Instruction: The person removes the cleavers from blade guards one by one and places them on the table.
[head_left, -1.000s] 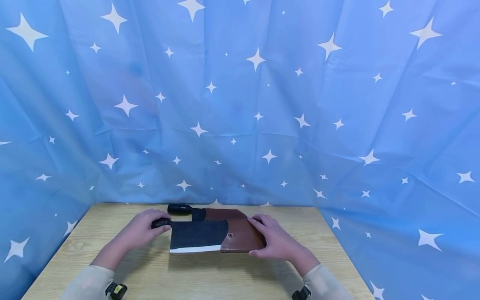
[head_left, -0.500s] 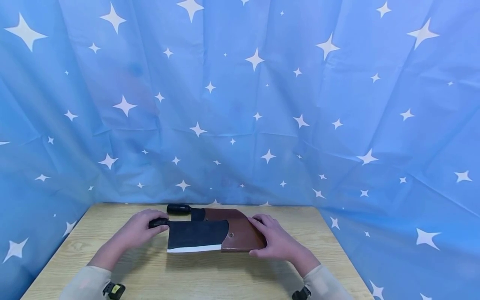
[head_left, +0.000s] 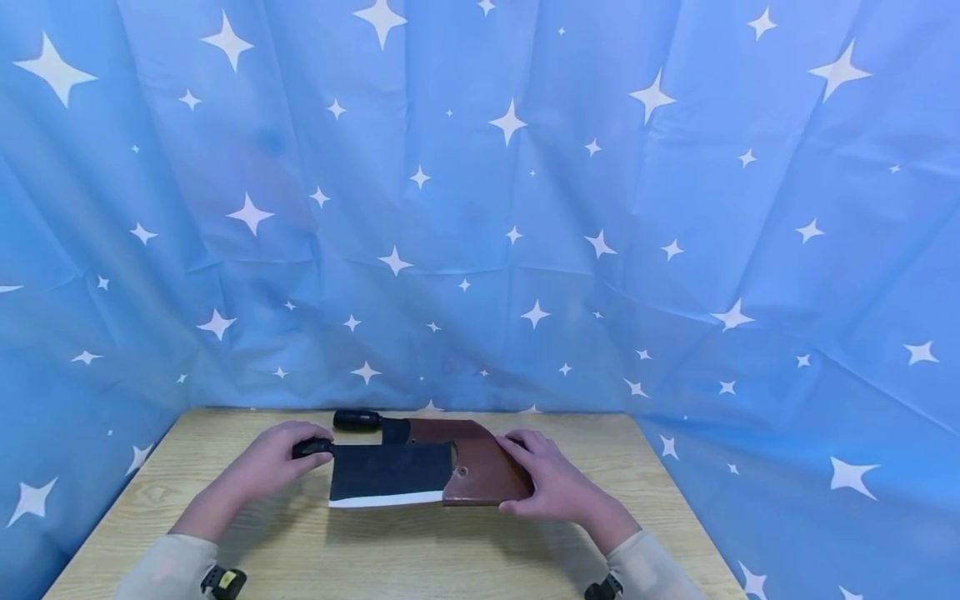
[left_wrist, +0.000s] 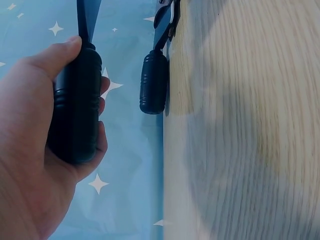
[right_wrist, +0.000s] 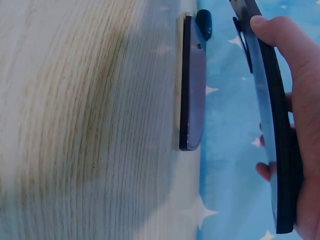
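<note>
My left hand (head_left: pixel 281 458) grips the black handle (left_wrist: pixel 77 107) of a cleaver (head_left: pixel 390 473), its fingers curled round it. The cleaver's dark blade has a bright edge facing me, and its far end sits inside a brown leather sheath (head_left: pixel 487 473). My right hand (head_left: pixel 551 479) holds that sheath at its right end, thumb on the near side and fingers over the far side. In the right wrist view the sheath (right_wrist: pixel 277 130) is pinched between thumb and fingers, raised over the table. The blade tip is hidden in the sheath.
A second cleaver in a brown sheath (head_left: pixel 442 429) lies behind on the wooden table (head_left: pixel 420 558), its black handle (head_left: pixel 357 419) pointing left. Close behind the table's far edge hangs a blue curtain (head_left: pixel 465 208) with white stars.
My left hand has moved slightly left with the cleaver, so more of the blade shows outside the sheath. The right hand and sheath stay nearly in place.
</note>
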